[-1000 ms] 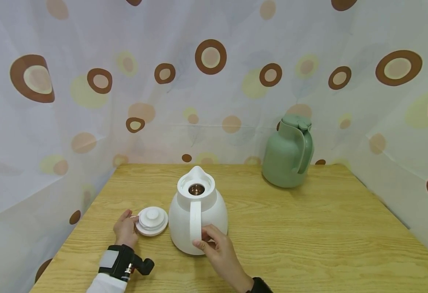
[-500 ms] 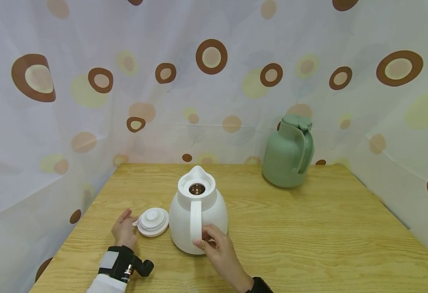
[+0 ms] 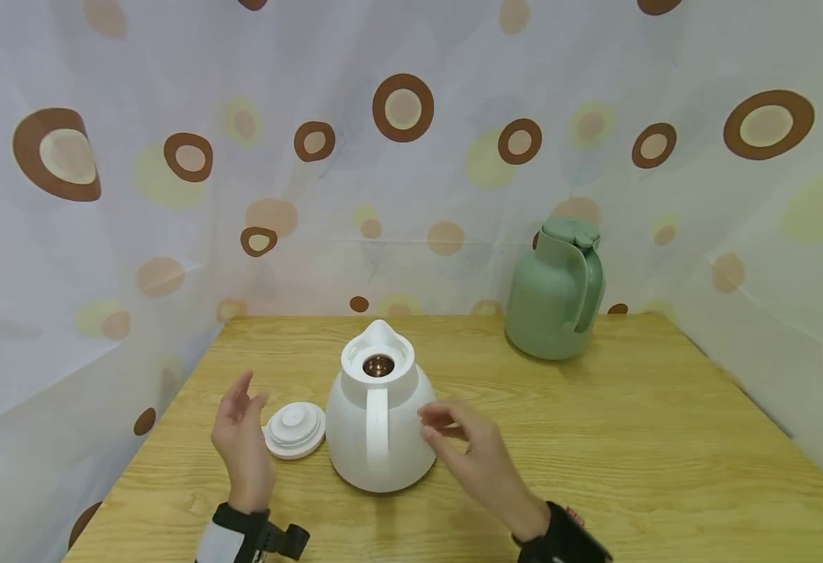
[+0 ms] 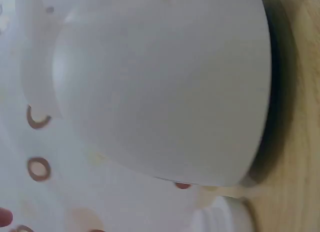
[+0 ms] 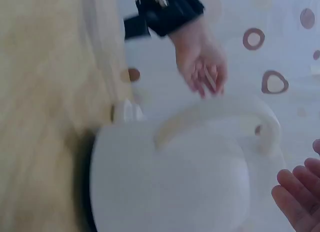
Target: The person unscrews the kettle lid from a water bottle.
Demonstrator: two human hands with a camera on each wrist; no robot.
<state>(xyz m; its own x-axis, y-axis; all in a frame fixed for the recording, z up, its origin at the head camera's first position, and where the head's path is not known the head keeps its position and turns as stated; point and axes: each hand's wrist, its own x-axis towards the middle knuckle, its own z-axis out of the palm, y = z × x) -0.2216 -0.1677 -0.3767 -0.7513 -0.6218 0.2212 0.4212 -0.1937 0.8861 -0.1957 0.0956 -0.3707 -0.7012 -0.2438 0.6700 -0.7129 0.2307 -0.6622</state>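
A white thermos jug (image 3: 351,426) stands upright on the table, its top uncovered so the coppery inside shows; its handle (image 3: 378,426) faces the person. Just left of it lies its white round lid (image 3: 295,428). My left hand (image 3: 244,446) is raised beside the lid, holding nothing, fingers relaxed. To the jug's right is my right hand (image 3: 478,453), fingers loosely bent, fingertips overlapping the jug's side in the head view. The right wrist view shows nothing in the fingers (image 5: 300,192). In the left wrist view the jug's body (image 4: 165,86) fills most of the picture.
A green thermos jug (image 3: 551,293) with its lid on stands at the back right of the wooden table (image 3: 630,438). Patterned curtain (image 3: 411,195) with brown rings hangs behind the table and along both sides.
My right hand has let go of the white jug's handle and moved right and up. My left hand has lifted away from the lid. The jugs stay in place.
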